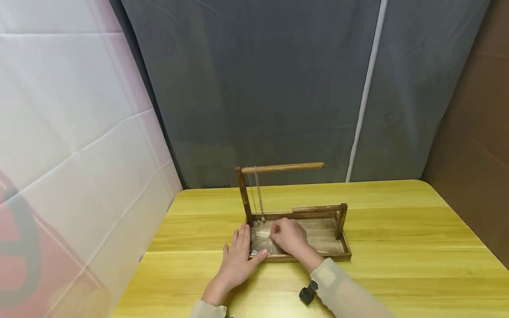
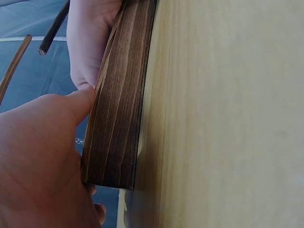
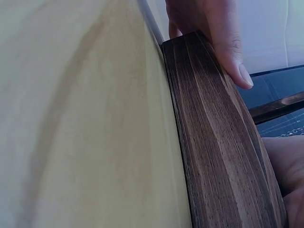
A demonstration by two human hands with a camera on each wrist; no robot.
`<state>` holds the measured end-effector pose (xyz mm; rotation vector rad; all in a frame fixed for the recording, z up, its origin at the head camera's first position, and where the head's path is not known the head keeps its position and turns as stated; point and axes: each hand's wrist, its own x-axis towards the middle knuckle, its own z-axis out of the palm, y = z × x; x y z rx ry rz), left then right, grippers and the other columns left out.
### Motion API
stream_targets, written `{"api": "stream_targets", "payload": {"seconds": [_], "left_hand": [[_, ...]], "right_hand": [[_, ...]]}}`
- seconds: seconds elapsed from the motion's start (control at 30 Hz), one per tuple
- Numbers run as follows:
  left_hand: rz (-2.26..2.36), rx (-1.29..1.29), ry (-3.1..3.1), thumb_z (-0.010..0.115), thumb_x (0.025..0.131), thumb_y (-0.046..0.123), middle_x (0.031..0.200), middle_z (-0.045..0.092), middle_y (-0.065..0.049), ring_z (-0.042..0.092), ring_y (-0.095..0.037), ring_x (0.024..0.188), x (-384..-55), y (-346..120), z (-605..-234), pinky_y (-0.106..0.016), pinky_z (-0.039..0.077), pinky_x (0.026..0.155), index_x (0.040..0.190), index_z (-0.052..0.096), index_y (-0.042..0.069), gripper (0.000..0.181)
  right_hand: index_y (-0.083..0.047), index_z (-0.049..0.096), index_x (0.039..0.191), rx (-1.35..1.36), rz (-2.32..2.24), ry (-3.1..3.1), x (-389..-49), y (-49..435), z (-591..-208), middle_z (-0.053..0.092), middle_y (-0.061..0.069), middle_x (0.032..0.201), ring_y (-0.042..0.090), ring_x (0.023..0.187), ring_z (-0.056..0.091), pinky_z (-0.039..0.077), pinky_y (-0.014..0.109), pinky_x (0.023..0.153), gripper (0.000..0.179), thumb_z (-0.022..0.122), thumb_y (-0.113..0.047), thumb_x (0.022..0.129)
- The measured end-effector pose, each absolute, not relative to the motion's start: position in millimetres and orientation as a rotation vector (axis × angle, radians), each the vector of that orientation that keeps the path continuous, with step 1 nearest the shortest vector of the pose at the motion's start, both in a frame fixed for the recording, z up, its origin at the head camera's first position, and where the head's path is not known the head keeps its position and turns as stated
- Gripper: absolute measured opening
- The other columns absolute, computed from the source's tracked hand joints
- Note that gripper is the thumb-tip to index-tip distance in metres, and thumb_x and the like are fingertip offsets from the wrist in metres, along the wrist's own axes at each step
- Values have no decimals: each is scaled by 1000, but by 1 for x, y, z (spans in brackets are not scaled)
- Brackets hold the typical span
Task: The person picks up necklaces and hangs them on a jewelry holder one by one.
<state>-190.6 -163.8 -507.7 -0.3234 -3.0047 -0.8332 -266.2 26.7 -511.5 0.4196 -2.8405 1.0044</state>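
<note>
A brown wooden jewelry stand (image 1: 344, 255) has a shallow tray base and a raised bar (image 1: 290, 168). My left hand (image 1: 237, 258) rests at the tray's left front corner, fingers straight along the end and thumb over the front rim. Over the tray, my right hand (image 1: 292, 238) has its fingertips pinched together at a thin silver chain (image 1: 260, 240). More of this chain lies bunched near the left hand. A necklace (image 1: 258, 194) hangs from the bar's left part and reaches down to the tray. In the left wrist view the tray's front wall (image 2: 116, 104) hides the chain's pinched end.
A lower wooden bar (image 1: 316, 209) stands on a short post (image 1: 340, 221) at the tray's right. The stand sits on a yellow wood-grain table (image 1: 397, 247). Grey cloth (image 1: 278, 88) hangs behind, with a white panel (image 1: 79, 110) on the left.
</note>
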Motion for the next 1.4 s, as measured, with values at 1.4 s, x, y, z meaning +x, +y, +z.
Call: {"api": "stream_targets", "payload": {"seconds": [1.4], "left_hand": [[-858,-313,-2989,51,98,63,168,6,-13,4,-39,152,-191,-163,-510,-78,6,107,161,10,3,97]], "right_hand": [[-15,53,78,515,904,-2955,-264,20,-518,54,-2,78,13,61,48,44,27,51,19,61,1,75]]}}
